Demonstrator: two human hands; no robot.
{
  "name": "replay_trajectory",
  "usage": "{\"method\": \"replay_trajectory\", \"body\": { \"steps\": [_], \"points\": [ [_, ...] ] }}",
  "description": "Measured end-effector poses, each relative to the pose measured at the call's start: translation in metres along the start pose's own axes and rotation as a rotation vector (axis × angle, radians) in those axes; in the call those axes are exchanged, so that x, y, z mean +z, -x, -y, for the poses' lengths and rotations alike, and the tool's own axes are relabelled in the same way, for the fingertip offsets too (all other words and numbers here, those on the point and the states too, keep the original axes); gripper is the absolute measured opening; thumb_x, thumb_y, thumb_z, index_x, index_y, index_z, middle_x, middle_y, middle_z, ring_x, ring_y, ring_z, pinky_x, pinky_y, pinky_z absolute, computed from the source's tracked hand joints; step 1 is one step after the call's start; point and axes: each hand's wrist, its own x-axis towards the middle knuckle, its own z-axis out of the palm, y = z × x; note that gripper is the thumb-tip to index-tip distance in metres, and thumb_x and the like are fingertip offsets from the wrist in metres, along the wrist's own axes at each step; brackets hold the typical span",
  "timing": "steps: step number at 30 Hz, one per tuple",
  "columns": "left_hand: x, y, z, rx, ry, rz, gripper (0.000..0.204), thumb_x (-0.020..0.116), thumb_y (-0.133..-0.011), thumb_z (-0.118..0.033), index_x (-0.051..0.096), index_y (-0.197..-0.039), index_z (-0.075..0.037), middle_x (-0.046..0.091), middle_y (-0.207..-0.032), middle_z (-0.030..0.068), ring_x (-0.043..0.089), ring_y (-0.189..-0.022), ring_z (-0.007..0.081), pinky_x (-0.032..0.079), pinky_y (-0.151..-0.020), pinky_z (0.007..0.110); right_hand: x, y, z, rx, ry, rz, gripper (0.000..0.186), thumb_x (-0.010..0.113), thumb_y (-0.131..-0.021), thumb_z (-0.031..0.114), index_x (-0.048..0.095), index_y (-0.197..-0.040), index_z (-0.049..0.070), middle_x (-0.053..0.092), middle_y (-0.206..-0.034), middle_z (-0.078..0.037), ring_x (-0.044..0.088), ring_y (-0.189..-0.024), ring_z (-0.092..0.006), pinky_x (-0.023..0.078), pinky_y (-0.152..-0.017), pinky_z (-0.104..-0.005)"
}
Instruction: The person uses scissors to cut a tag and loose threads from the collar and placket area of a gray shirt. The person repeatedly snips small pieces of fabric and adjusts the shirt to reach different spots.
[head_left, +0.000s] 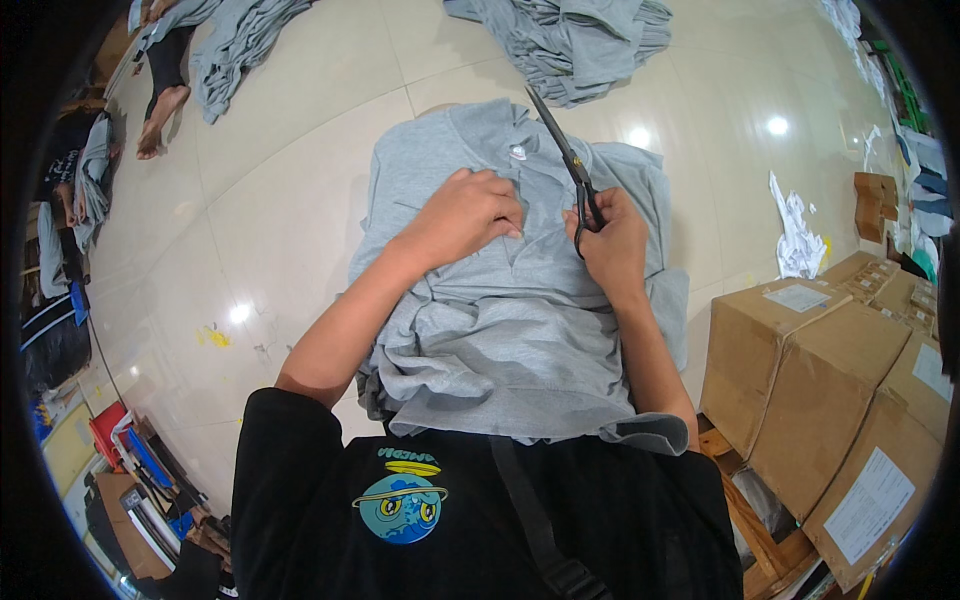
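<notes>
A grey shirt [500, 345] lies spread in front of me, its collar at the far end and its hem bunched toward my body. My left hand [465, 218] rests on the left side of the front opening, fingers curled and closed on the cloth edge. In my right hand [610, 240] is a pair of black scissors [572, 160], blades pointing away and up past the collar. The thumb and fingertips of that hand meet near the right edge of the opening; whether they also pinch cloth is hard to see.
Grey garments lie heaped on the tiled floor [290, 230] beyond the shirt, one pile [580, 45] straight ahead and another [245, 50] at far left, near another person's foot [160, 125]. Cardboard boxes [810, 370] stand close on my right. White scraps [797, 235] lie past them.
</notes>
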Motion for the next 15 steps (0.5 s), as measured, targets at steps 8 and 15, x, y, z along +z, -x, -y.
{"method": "replay_trajectory", "body": {
  "steps": [8, 15],
  "points": [
    [0.0, -0.002, 0.006, 0.018, 0.011, -0.027, 0.014, 0.078, -0.102, -0.024, 0.079, -0.102, -0.01, 0.071, -0.104, 0.0059, 0.069, -0.11, 0.0292, 0.05, -0.1, 0.044, -0.003, -0.002, 0.0, -0.004, -0.017, 0.032, 0.038, 0.098, -0.088, 0.014, 0.066, -0.102, -0.002, 0.078, -0.088, -0.012, 0.073, -0.078, -0.0175, 0.059, -0.076, -0.0336],
    [-0.003, -0.003, 0.005, -0.001, 0.023, -0.027, 0.017, 0.075, -0.106, -0.024, 0.076, -0.105, -0.007, 0.07, -0.106, 0.0082, 0.069, -0.11, 0.0306, 0.051, -0.101, 0.045, -0.029, 0.013, 0.033, 0.02, 0.05, 0.092, 0.039, 0.098, -0.091, 0.014, 0.063, -0.097, 0.0, 0.073, -0.081, -0.006, 0.061, -0.074, -0.0088, 0.052, -0.069, -0.0289]
  ]
}}
